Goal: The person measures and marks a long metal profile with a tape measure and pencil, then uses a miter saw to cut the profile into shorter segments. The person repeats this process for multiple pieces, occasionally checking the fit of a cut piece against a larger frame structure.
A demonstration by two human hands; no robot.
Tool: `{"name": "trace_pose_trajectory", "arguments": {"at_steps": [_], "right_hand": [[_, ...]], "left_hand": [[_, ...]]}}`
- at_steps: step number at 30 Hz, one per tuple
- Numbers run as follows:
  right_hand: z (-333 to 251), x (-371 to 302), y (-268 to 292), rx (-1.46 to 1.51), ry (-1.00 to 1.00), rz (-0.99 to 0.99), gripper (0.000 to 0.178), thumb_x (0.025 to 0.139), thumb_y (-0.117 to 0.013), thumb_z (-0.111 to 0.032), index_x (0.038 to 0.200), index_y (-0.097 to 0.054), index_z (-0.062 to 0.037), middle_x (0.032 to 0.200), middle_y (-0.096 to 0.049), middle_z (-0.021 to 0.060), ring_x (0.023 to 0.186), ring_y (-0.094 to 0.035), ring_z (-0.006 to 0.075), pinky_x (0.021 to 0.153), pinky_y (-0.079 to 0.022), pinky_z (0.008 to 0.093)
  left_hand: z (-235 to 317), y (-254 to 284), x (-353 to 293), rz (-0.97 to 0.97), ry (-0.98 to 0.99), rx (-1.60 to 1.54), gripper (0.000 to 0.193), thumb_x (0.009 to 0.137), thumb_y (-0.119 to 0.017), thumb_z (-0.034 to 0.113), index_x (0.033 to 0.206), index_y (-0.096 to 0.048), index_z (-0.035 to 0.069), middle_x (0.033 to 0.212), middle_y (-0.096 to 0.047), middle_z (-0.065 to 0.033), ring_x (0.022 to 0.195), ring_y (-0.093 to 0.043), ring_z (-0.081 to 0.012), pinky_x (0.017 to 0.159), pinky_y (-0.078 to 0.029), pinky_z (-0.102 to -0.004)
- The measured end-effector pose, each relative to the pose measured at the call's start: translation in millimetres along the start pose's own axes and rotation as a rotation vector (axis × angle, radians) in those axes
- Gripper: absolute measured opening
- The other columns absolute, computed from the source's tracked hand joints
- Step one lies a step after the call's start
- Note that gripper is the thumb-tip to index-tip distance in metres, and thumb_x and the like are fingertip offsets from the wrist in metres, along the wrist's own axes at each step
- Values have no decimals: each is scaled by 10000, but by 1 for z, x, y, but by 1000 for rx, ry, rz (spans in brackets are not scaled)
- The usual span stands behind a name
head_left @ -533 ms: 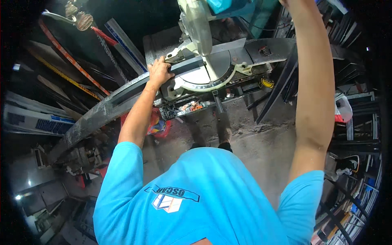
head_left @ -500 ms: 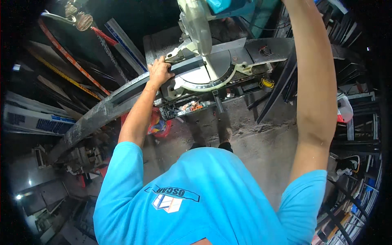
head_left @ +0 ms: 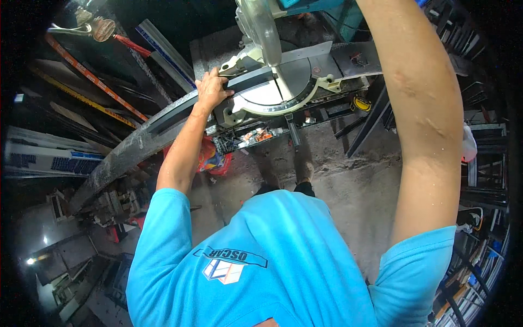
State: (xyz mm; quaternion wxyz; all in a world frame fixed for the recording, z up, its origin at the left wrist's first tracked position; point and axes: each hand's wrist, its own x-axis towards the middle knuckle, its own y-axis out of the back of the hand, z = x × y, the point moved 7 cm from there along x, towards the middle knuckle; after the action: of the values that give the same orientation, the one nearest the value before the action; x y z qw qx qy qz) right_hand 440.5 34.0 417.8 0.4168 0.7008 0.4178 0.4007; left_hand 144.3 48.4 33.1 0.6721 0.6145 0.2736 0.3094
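Observation:
My left hand (head_left: 212, 89) grips a dark metal profile (head_left: 253, 80) lying along the fence of a miter saw. Its fingers reach over the top edge, and the thumb points toward the blade area. Above the round saw table (head_left: 294, 84) hangs the clear blade guard (head_left: 262, 35), just right of this hand. The saw's teal body (head_left: 313, 6) is cut off by the upper edge. My right forearm (head_left: 422, 103) stretches up past the frame's top, so the right hand and anything it touches are out of sight.
A long grey bench (head_left: 117, 158) curves off to the left. Metal lengths and an orange strip (head_left: 98, 79) lean at the far left. A red plastic bag (head_left: 215, 161) sits under the bench. Dark bars (head_left: 370, 125) lean at its right, near a yellow tape measure (head_left: 360, 103).
My right elbow has swung outward to the right, and that forearm looks larger. The left hand keeps its place on the profile. The whole view has shifted slightly.

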Motion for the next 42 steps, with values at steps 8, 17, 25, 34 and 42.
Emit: {"name": "trace_pose_trajectory", "arguments": {"at_steps": [8,17,25,34,42], "right_hand": [[3,27,-30,-127,177,126,489,930,-612,-513,1080,-763,-73,1057,-721,256,951,-708,422,831,-547,452],[40,53,-61,1031,261,-119,168,978,-599,-242,893,-670,-116,730,-604,60,652,-572,202,602,-473,343],[31,-57,-53,1019,-356,-461,459,1092,-454,-427,924,-604,-27,697,-578,104,524,-535,230,477,-480,375],[44,-112,-57,690,-358,-229,648,1036,-489,-618,942,-680,-6,766,-664,63,612,-618,155,591,-547,306],[45,-176,-88,756,-325,-17,638,1083,-403,-571,921,-636,0,713,-637,103,569,-622,180,547,-560,342]], "left_hand": [[1,1,1,22,-33,30,474,684,-914,369,1093,-810,152,1412,-550,-86,1260,-531,-322,943,-420,-547],[4,-2,-3,-8,94,107,434,695,-910,322,1091,-809,177,1271,-588,-89,1214,-552,-339,957,-433,-596],[17,-9,11,59,135,139,434,608,-927,249,1006,-801,128,1199,-609,-118,1199,-569,-348,997,-425,-633],[19,-2,6,110,137,116,189,841,-699,159,983,-812,107,1174,-648,-107,1163,-600,-309,1033,-371,-643],[15,-4,2,187,144,81,209,763,-751,109,965,-797,82,1141,-637,-98,1124,-600,-307,987,-412,-610]]}}
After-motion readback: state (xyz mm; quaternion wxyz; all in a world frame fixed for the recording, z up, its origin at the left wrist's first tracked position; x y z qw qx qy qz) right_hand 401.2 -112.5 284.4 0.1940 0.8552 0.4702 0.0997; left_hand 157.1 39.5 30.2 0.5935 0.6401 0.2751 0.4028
